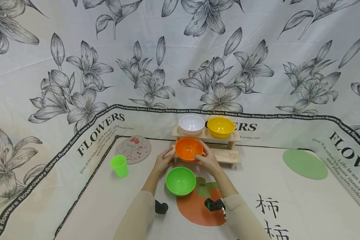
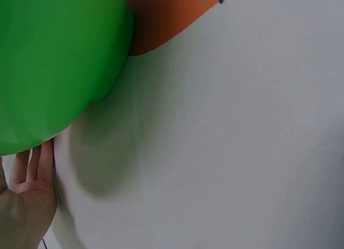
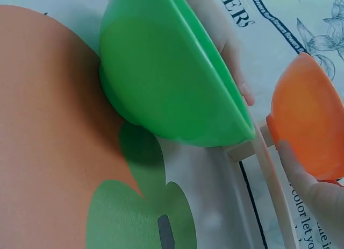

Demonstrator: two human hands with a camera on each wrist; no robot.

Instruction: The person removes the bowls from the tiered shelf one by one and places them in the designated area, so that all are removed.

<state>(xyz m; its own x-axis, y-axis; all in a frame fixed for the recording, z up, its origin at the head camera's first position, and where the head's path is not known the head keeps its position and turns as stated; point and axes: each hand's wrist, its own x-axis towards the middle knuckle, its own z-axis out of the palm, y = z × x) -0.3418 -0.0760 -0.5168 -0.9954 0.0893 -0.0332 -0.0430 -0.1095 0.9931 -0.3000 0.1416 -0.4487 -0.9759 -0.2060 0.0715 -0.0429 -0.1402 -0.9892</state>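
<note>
Floral backdrop [image 1: 210, 70]: from my remote seat I see it across the 12 o'clock side, black flowers on white.
Worktop [image 1: 255, 180]: white-covered, under everything I list below.
Wooden rack [image 1: 226, 155]: two tiers, at the worktop's 12 o'clock side.
Fruit print [image 1: 198, 213]: orange with green leaves, at 6 o'clock from the rack.
Green oval mat [image 1: 305, 164]: well apart from the rack, at 3 o'clock.
Rabbit mat [image 1: 133, 150]: round and pale, at 9 o'clock from the rack.
Green bowl [image 1: 181, 181]: overlaps the print's edge between 10 and 11 o'clock in my head view.
Orange bowl [image 1: 188, 149]: at 12 o'clock from the green bowl, against the rack's front left; I cannot tell whether the rack bears it.
Yellow bowl [image 1: 221, 127]: rack's top tier, right end.
White bowl [image 1: 191, 124]: same tier, at 9 o'clock from the yellow.
Right hand [image 1: 209, 160]: grasping the orange bowl's wall at 4 o'clock.
Left hand [image 1: 164, 160]: released, fingers loosely extended, just beside the orange bowl at 8 o'clock; contact I cannot tell.
Green cup [image 1: 120, 166]: between 7 and 8 o'clock from the rabbit mat.
</note>
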